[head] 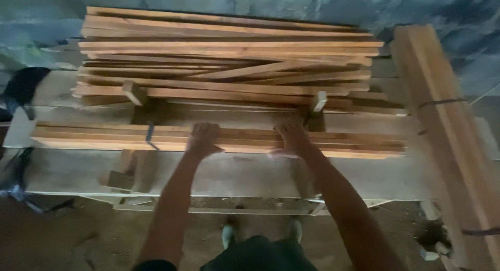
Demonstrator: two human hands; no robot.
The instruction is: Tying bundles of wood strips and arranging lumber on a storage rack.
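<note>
A bundle of long thin wooden slats [104, 137] lies across the front of a wide plank bench [250, 174]. My left hand [202, 138] rests palm down on the bundle left of its middle. My right hand [291, 138] presses on the same bundle a little to the right, fingers spread over the top slats. Neither hand is closed around a slat. Behind the bundle a big loose pile of similar slats [229, 62] is stacked across the bench.
A thick wooden beam [442, 120] with dark straps runs along the right side. A dark strap [150, 135] wraps the front bundle at left. Short wooden blocks [135, 92] stick out under the pile. Dirt floor and my feet [229, 234] lie below.
</note>
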